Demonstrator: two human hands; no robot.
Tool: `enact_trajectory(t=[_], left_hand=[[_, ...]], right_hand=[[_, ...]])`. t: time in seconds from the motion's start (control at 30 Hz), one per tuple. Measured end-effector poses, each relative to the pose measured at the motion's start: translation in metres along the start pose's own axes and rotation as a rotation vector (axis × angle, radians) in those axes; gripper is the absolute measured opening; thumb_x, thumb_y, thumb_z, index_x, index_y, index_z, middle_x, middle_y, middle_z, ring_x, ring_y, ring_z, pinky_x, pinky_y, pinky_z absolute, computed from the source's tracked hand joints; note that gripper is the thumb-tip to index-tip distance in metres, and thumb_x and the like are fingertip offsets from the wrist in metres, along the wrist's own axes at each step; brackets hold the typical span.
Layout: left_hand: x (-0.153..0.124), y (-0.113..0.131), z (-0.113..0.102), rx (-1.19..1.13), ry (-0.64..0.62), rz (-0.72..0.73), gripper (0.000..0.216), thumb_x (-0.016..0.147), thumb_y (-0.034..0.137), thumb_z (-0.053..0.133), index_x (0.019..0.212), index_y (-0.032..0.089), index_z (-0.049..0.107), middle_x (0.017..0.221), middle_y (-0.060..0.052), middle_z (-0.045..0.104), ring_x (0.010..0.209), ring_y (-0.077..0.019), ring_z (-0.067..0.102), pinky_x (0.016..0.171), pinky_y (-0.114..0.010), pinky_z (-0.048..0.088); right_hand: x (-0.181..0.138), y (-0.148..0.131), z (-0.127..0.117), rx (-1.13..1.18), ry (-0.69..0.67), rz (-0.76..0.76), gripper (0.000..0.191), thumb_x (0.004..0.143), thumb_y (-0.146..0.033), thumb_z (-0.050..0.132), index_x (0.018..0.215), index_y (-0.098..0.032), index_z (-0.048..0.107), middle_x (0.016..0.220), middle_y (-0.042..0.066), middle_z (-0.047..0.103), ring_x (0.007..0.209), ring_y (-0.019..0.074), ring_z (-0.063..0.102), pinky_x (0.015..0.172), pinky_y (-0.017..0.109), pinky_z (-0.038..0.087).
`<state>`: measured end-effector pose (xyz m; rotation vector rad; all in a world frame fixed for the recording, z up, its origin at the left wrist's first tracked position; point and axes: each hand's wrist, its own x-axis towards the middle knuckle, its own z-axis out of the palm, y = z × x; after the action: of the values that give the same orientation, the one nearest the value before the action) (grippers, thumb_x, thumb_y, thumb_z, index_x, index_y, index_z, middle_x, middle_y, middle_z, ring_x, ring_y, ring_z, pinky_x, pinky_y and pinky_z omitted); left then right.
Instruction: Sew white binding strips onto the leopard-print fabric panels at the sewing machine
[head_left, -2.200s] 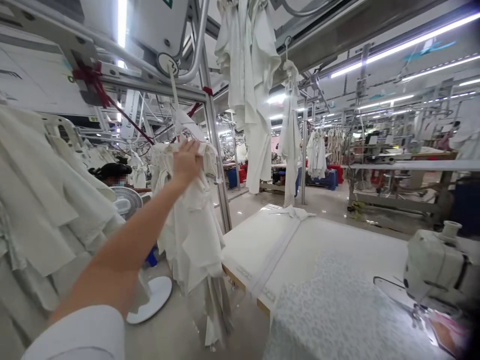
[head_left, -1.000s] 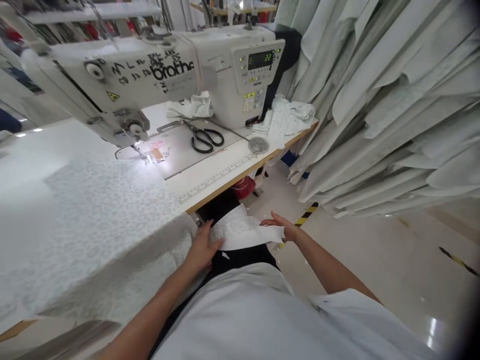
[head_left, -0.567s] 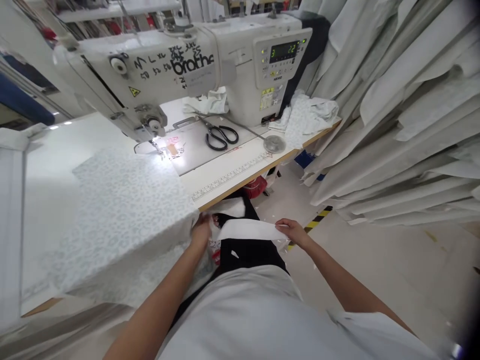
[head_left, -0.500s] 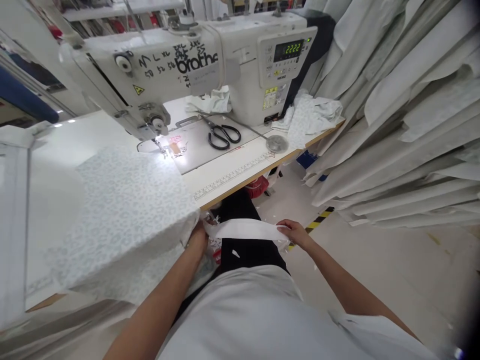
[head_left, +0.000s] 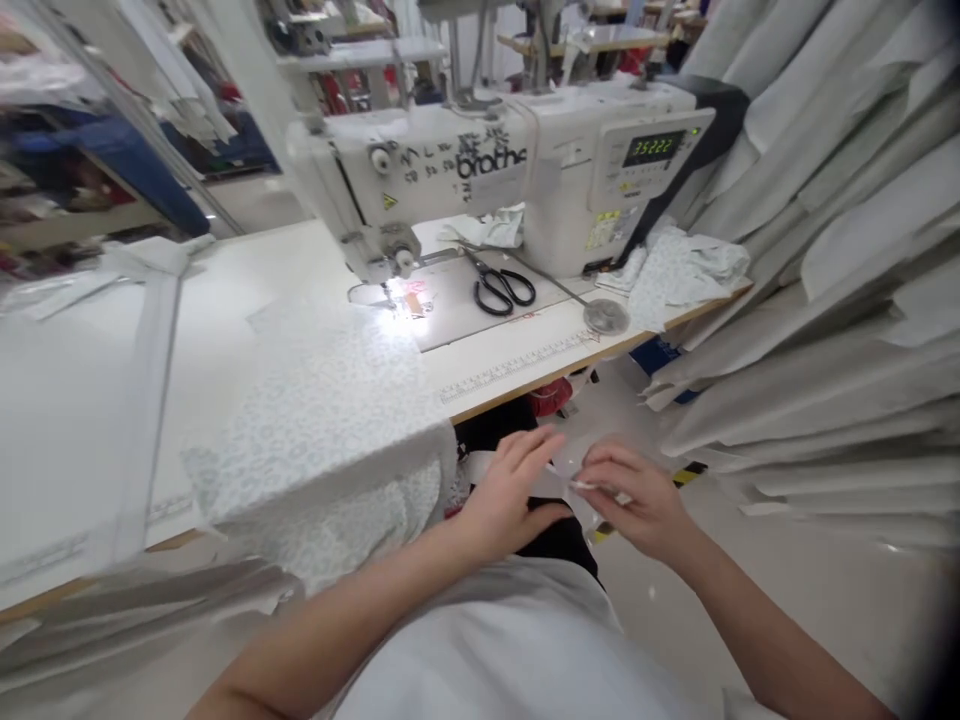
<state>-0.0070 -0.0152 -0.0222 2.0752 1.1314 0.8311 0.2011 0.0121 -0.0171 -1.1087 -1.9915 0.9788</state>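
Sewing-station tabletop (head_left: 112, 380) carries a Brother sewing machine (head_left: 525, 170), scissors (head_left: 504, 290) and patterned fabric (head_left: 330, 400) draped over its front edge. Below that edge, the right hand (head_left: 637, 500) pinches a white fabric strip (head_left: 561, 478). The left hand (head_left: 510, 490) lies flat on it, fingers extended. Judged step: aligning the strip. Lifting it would require both hands gripping.

The sewing machine (head_left: 525, 170) stands at the back of the table (head_left: 90, 400) — scissors (head_left: 501, 290) before it, a cloth sheet (head_left: 330, 400) left of them, overhanging the near edge. Hanging cloth pieces (head_left: 825, 330) stand right; before that edge, a strip (head_left: 561, 478) joins left hand (head_left: 510, 500) and right hand (head_left: 637, 500).
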Motion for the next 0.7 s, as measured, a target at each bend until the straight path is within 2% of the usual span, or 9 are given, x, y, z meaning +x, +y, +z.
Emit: enact_trajectory(t=[0.03,0.1,0.17,0.27,0.33,0.4,0.5,0.63,0.7], left_hand=[[0.005,0.011,-0.012,-0.001,0.001,0.030,0.033,0.083,0.025,0.053,0.115,0.017,0.054,0.118,-0.012,0.057,0.112,-0.0224,0.050,0.096,-0.037,0.042],[0.012,0.025,-0.040,-0.027,0.069,0.025,0.019,0.083,0.015,0.047,0.095,0.017,0.061,0.094,-0.007,0.064,0.089,-0.0171,0.059,0.080,-0.030,0.048],[0.016,0.029,-0.074,-0.062,0.224,-0.048,0.017,0.077,0.009,0.050,0.086,0.018,0.060,0.083,-0.003,0.064,0.078,-0.0143,0.059,0.070,-0.025,0.048],[0.020,0.012,-0.129,-0.087,0.434,-0.197,0.014,0.073,0.011,0.055,0.085,0.018,0.058,0.079,0.000,0.062,0.070,-0.0122,0.057,0.063,-0.022,0.045],[0.023,-0.012,-0.161,-0.022,0.538,-0.339,0.008,0.077,0.019,0.053,0.084,0.017,0.056,0.078,0.000,0.061,0.068,-0.0117,0.055,0.060,-0.021,0.044],[0.027,-0.042,-0.184,0.094,0.542,-0.521,0.016,0.084,0.030,0.046,0.085,0.017,0.055,0.077,-0.001,0.061,0.065,-0.0120,0.055,0.057,-0.021,0.043],[0.033,-0.086,-0.202,0.221,0.407,-0.683,0.030,0.087,0.037,0.039,0.079,0.014,0.058,0.068,-0.002,0.059,0.059,-0.0138,0.055,0.054,-0.024,0.042],[0.046,-0.122,-0.206,0.350,0.346,-0.669,0.020,0.078,0.033,0.054,0.082,0.014,0.060,0.069,-0.003,0.059,0.067,-0.0179,0.057,0.062,-0.027,0.043],[0.053,-0.130,-0.205,0.410,0.329,-0.613,0.019,0.077,0.030,0.056,0.088,0.015,0.060,0.078,-0.005,0.060,0.077,-0.0200,0.057,0.070,-0.029,0.044]], right_hand=[[0.012,-0.019,0.002,0.032,0.011,-0.138,0.006,0.079,-0.026,0.062,0.080,-0.024,0.067,0.082,0.004,0.061,0.083,0.0195,0.056,0.077,0.033,0.046],[0.034,-0.047,0.014,0.196,0.013,-0.228,0.018,0.080,-0.027,0.063,0.098,-0.023,0.063,0.098,0.007,0.061,0.093,0.0213,0.056,0.081,0.034,0.046],[0.050,-0.060,0.037,0.430,-0.129,-0.109,0.030,0.080,-0.033,0.064,0.106,-0.020,0.057,0.106,0.008,0.061,0.097,0.0227,0.057,0.083,0.035,0.047],[0.055,-0.061,0.079,0.705,-0.527,0.181,0.026,0.084,-0.040,0.058,0.097,-0.017,0.056,0.080,0.004,0.066,0.075,0.0197,0.063,0.072,0.034,0.051],[0.047,-0.056,0.103,0.809,-0.642,0.329,0.025,0.087,-0.042,0.054,0.094,-0.018,0.052,0.071,0.002,0.064,0.062,0.0175,0.062,0.062,0.032,0.051],[0.039,-0.049,0.120,0.810,-0.611,0.388,0.025,0.088,-0.042,0.050,0.096,-0.019,0.050,0.073,0.001,0.063,0.058,0.0166,0.060,0.056,0.030,0.049],[0.038,-0.031,0.134,0.562,-0.460,0.268,0.022,0.090,-0.038,0.048,0.094,-0.018,0.056,0.078,0.003,0.062,0.068,0.0182,0.059,0.063,0.031,0.048],[0.063,-0.006,0.148,0.237,-0.214,0.027,0.020,0.087,-0.030,0.052,0.090,-0.017,0.067,0.103,0.010,0.057,0.101,0.0249,0.052,0.088,0.038,0.042],[0.076,0.000,0.154,0.212,-0.182,-0.036,0.019,0.086,-0.028,0.053,0.090,-0.017,0.068,0.110,0.011,0.055,0.108,0.0257,0.048,0.094,0.038,0.038]])
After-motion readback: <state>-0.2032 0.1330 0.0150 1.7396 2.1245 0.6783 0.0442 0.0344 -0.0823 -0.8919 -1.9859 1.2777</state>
